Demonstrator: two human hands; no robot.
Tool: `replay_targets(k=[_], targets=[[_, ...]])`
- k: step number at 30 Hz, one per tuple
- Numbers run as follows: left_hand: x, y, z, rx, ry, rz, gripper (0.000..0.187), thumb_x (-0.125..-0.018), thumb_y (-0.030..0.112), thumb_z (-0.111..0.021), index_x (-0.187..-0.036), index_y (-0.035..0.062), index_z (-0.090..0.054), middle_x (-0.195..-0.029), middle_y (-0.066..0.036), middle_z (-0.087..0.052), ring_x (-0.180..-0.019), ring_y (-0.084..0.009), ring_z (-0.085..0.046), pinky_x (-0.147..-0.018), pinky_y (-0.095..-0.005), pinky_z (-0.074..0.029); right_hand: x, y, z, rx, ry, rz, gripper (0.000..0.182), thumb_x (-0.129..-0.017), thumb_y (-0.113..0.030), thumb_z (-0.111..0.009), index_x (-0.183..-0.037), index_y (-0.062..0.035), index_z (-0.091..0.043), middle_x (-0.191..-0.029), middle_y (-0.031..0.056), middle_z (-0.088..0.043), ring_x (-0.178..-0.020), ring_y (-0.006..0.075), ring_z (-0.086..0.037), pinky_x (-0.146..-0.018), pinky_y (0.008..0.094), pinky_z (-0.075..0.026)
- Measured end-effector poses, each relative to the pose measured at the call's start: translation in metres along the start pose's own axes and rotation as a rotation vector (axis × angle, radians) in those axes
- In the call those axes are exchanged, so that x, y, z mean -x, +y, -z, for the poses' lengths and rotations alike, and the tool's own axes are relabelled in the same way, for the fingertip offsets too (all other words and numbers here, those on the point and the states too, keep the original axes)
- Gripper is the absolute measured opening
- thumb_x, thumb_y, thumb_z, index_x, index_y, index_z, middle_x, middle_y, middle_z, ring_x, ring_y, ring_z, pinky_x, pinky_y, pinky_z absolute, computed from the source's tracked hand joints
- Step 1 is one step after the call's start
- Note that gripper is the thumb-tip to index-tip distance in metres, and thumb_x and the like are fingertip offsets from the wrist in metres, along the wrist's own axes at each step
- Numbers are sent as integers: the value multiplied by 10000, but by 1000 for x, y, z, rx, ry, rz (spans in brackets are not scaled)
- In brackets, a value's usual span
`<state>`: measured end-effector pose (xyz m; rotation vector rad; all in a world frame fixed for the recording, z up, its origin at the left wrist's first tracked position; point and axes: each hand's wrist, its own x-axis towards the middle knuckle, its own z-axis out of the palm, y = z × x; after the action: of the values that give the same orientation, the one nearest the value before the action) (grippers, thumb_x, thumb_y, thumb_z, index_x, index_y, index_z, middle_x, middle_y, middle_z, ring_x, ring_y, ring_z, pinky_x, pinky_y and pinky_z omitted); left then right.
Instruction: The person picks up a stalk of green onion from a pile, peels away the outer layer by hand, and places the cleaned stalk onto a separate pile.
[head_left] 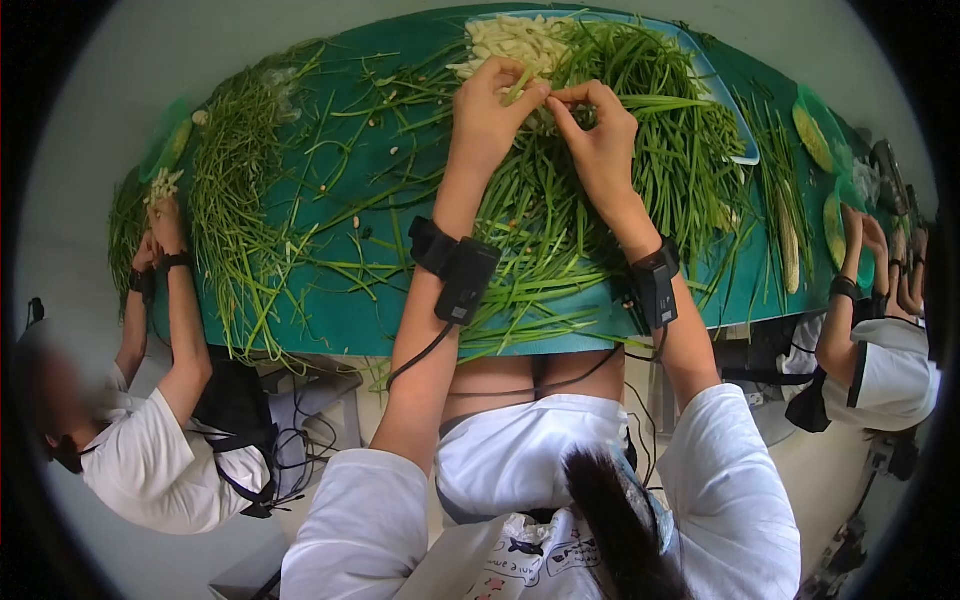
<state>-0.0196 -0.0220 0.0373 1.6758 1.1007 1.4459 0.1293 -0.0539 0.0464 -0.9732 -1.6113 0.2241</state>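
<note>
Both my hands meet above the far middle of the table, fingertips nearly touching. My left hand (490, 105) is closed in a pinch around a short green stalk (518, 86). The thumb and index finger of my right hand (600, 118) are pressed together beside the left fingertips; what they grip is too small to make out. Below and to the right of my hands lies a large heap of long thin green stalks (660, 170). Just beyond my left hand is a pile of pale, whitish cut pieces (510, 38), close to the heap.
A blue-rimmed tray (735, 125) lies under part of the heap. More green stalks (235, 160) cover the left of the green tabletop (340, 215). Co-workers sit at left (165, 440) and right (890, 370). A pale corn-like cob (789, 240) lies at right, near green baskets (815, 130).
</note>
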Motion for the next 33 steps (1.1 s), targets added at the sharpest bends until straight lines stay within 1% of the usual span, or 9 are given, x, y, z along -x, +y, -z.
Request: replay_targets(k=[7, 14, 15, 17, 22, 25, 29, 31, 33], targets=[[-1, 0, 0, 157, -47, 23, 322, -855, 200, -748, -1039, 7, -569, -997, -89, -665, -916, -125, -618, -800, -286, -499, -1, 3, 0, 15, 2, 55, 103, -790, -37, -717, -833, -7, -628, -756, 103, -628, -713, 237, -599, -653, 334, -473], [-1, 2, 1, 265, -93, 45, 278, -877, 150, -714, -1053, 1, -559, -1005, -63, -629, -897, -95, -596, -761, -238, -485, -1, 6, 0, -32, -6, 10, 107, -785, -49, -722, -837, -4, -640, -758, 99, -640, -716, 218, -611, -668, 317, -480], [-2, 2, 1, 265, -91, 44, 278, -877, 150, -714, -1053, 1, -559, -1005, -63, -629, -897, -95, -596, -761, -238, -485, -2, 6, 1, -44, -25, -3, 108, -790, -58, -721, -844, -2, -645, -759, 98, -642, -716, 213, -614, -668, 313, -481], [-1, 4, 2, 304, -97, 38, 298, -870, 173, -705, -1039, -29, -566, -1024, -130, -631, -899, -168, -607, -768, -292, -490, -1, 6, 0, -57, -43, -18, 112, -794, -67, -720, -850, -1, -649, -759, 97, -644, -717, 207, -616, -669, 310, -482], [2, 7, 2, 285, -121, 56, 262, -902, 172, -652, -1060, -14, -558, -1047, -120, -621, -912, -148, -593, -740, -281, -486, -2, -1, 1, -140, -38, -71, 132, -825, -92, -713, -863, 10, -637, -756, 94, -650, -683, 175, -613, -644, 292, -479], [3, 13, 4, 305, -165, 53, 244, -925, 168, -616, -1087, -1, -547, -1064, -113, -622, -902, -132, -582, -711, -277, -479, -2, -1, 2, -108, -48, -81, 152, -843, -109, -709, -865, 14, -623, -754, 91, -656, -676, 159, -612, -634, 283, -475], [4, 15, 3, 291, -203, 46, 231, -946, 161, -585, -1110, 6, -534, -1084, -100, -632, -872, -117, -575, -674, -268, -465, -2, 5, 1, -121, -47, -41, 170, -857, -126, -708, -893, 10, -612, -748, 83, -658, -653, 140, -603, -618, 273, -468], [5, 17, 3, 308, -198, 59, 234, -943, 165, -595, -1104, 7, -536, -1076, -94, -633, -884, -115, -575, -686, -270, -466, -4, -2, 3, -205, -60, -144, 172, -865, -126, -707, -921, 2, -606, -746, 76, -661, -651, 121, -608, -613, 258, -465], [4, 16, 3, 328, -185, 69, 237, -939, 170, -604, -1098, 8, -537, -1069, -87, -634, -897, -113, -575, -697, -271, -468, -4, 0, 3, -172, -98, -165, 168, -870, -120, -703, -923, 2, -600, -745, 74, -661, -655, 115, -616, -612, 252, -467]])
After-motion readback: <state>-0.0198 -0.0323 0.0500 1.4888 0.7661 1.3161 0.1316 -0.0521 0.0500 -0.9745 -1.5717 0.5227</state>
